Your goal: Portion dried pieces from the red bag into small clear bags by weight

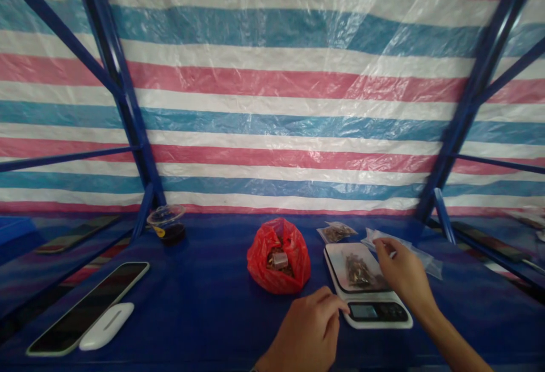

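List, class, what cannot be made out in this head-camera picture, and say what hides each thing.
- Grey display of the white kitchen scale, head view: figures too small.
- Brown pieces in the open red plastic bag: too small and blurred.
- Left hand: wrist cut by the bottom edge.
- Right hand grip on the clear plastic pouch: fingertips hidden.
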`<state>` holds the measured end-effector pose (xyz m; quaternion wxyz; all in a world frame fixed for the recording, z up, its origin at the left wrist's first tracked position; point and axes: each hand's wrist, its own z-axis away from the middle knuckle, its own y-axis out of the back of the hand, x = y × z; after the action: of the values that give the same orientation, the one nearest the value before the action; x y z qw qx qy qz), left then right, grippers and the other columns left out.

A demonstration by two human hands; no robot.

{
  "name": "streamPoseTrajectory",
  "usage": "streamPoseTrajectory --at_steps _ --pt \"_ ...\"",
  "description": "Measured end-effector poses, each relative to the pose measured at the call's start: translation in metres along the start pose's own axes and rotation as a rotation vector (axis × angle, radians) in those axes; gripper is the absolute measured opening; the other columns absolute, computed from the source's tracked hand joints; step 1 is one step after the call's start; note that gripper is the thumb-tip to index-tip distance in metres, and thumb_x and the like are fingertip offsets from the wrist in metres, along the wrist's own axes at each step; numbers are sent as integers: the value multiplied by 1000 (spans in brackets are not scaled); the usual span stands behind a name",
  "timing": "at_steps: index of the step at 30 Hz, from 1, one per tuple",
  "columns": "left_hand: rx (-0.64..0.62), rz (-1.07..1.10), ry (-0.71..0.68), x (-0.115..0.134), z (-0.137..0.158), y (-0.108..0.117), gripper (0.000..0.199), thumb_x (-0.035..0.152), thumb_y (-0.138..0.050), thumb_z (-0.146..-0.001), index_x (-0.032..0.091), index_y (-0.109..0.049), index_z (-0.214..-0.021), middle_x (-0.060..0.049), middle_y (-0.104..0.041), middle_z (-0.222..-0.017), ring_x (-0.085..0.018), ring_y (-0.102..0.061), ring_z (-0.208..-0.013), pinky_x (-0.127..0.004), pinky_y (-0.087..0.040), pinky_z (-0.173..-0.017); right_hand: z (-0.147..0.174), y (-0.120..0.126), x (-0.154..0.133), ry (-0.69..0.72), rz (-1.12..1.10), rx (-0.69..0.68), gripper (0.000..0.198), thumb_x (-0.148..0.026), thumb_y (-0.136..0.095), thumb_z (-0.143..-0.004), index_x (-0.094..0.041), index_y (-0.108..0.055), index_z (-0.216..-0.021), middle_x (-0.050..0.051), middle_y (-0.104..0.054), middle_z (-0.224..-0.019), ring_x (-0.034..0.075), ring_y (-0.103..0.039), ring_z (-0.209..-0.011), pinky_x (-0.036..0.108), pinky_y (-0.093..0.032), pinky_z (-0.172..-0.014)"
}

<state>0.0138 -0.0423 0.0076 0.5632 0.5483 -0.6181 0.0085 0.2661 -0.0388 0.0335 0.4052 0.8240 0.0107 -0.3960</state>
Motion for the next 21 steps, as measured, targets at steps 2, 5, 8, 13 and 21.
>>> streamPoseTrajectory --at_steps 2,5,8,13,21 --pt "6 1 10 -2 1 1 42 4 -48 -94 28 -78 -111 -3 -76 -104 -18 -73 -91 -24 -50 -80 1 2 -2 -17 -22 31 55 -61 -40 -78 -20 -74 -94 14 -75 -84 34 -69 -81 40 -43 -71" --pt "51 9 28 -3 0 4 39 6 -48 -97 27 -78 -108 -2 -76 -102 -16 -72 -89 -24 -49 -81 2 3 -4 -20 -56 57 55 -61 -41 -78 -20 -74 -95 13 -75 -82 32 -66 -75 39 -42 -69" --pt "73 31 46 -3 -1 8 38 9 -46 -99 26 -79 -106 -3 -76 -101 -17 -72 -91 -25 -50 -83 3 4 -5 -11 -71 52 54 -61 -42 -77 -20 -74 -94 13 -74 -78 31 -65 -72 38 -42 -68" --pt "72 68 90 -2 -2 12 38 13 -45 -101 26 -80 -103 -4 -76 -100 -19 -72 -93 -27 -50 -84 5 2 -6 30 -63 32 51 -61 -42 -80 -22 -74 -88 12 -73 -75 32 -67 -73 38 -44 -68" --pt "83 84 106 -7 -2 13 38 12 -45 -100 25 -81 -100 -4 -74 -96 -19 -71 -90 -28 -48 -81 2 -2 2 19 -4 -5 52 -59 -40 -84 -22 -75 -94 13 -76 -82 34 -70 -82 39 -46 -72"
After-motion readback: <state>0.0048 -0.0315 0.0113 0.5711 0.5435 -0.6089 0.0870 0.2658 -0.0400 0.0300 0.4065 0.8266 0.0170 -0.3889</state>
